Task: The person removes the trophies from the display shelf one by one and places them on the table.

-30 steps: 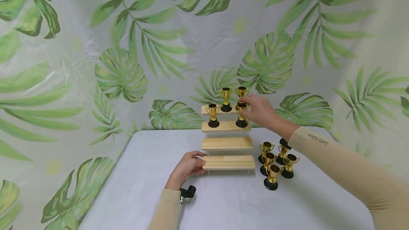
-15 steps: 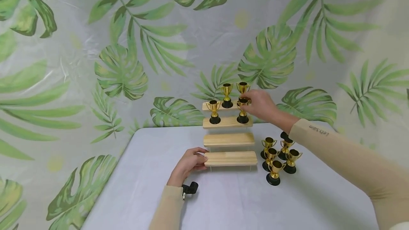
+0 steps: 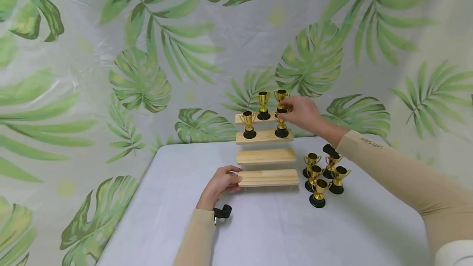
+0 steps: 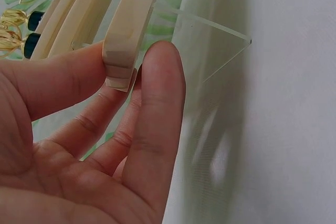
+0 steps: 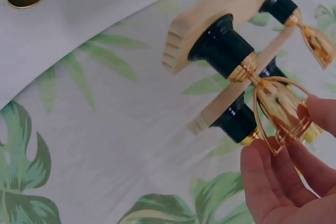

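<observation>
A tiered display stand has several pale wooden shelves on clear supports. My left hand [image 3: 223, 184] grips the left end of its lowest shelf [image 3: 269, 178], thumb on top and fingers below, as the left wrist view shows. My right hand [image 3: 303, 112] pinches the cup of a small gold trophy [image 5: 275, 103], whose black base stands at the right end of the second shelf from the top [image 3: 264, 136]. Another trophy [image 3: 249, 125] stands at that shelf's left end. Two more trophies, one of them the middle trophy [image 3: 263, 105], stand on the top shelf; my right hand partly hides the other.
To the right of the stand, several gold trophies [image 3: 319, 193] with black bases stand in a close group on the white-covered table [image 3: 184, 159]. My right forearm passes above them. A leaf-patterned sheet [image 3: 207, 52] hangs behind the table.
The head view has tilted a little, so the stand and trophies appear higher in it. Both hands keep their holds, and the pinched trophy stays at its shelf's right end.
</observation>
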Motion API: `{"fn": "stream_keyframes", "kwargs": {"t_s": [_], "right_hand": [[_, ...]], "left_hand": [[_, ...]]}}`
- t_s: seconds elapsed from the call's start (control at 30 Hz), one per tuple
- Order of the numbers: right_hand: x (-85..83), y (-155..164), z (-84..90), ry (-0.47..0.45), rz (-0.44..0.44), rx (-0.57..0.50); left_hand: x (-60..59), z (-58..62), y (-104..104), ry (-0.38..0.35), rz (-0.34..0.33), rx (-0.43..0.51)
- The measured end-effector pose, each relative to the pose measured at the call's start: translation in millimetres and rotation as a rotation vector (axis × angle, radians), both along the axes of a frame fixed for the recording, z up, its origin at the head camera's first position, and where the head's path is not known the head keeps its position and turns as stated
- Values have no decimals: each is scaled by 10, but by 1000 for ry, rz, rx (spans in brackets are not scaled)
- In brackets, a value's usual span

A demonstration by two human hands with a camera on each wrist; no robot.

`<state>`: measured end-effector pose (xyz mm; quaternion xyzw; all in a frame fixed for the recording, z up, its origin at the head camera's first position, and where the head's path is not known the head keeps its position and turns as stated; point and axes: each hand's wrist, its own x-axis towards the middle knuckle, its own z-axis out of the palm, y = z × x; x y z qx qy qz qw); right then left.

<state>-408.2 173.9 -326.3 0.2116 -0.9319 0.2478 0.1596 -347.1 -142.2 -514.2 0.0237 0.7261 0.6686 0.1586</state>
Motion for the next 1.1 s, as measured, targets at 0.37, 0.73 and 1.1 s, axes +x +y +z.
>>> {"fn": "stream_keyframes", "kwargs": {"t_s": [0.37,0.73,1.1], "right_hand": [[-86,43,-10,-80,30,-37],[-130,15,-55,-70,62,-56],[114,307,199,-18,-4,-47]], "left_hand": [[-29,49,28,-11,0,19],[-5,28,-11,-28,2,8],[-24,41,17,-30,-16,12]]}}
